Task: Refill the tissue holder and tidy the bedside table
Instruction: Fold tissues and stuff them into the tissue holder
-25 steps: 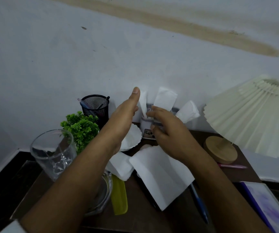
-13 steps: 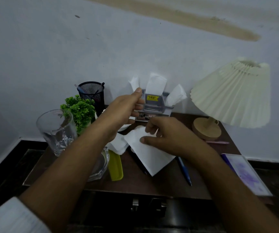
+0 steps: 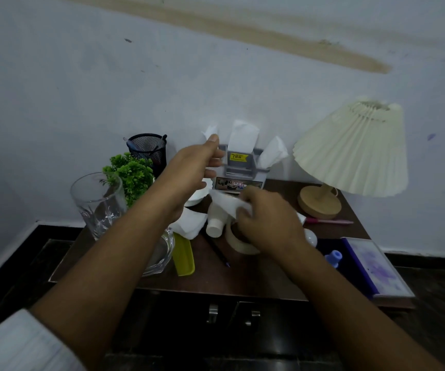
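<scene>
A: Head cam – where's the tissue holder (image 3: 242,167)?

B: Back of the bedside table (image 3: 256,279), vs the wall, betw. the mesh pen cup (image 3: 147,151) and lamp (image 3: 349,148). Grey box, yellow price sticker on front, three white tissues sticking up out the top, fanned apart.

A: Hands?

B: I see my left hand (image 3: 191,172) raised just beside its left edge, fingers loosely curled, can't tell if it pinches a tissue. My right hand (image 3: 266,220) is lower, closed round a crumpled white tissue (image 3: 226,202), over a tape roll (image 3: 238,243) and white bottle (image 3: 216,223).
</scene>
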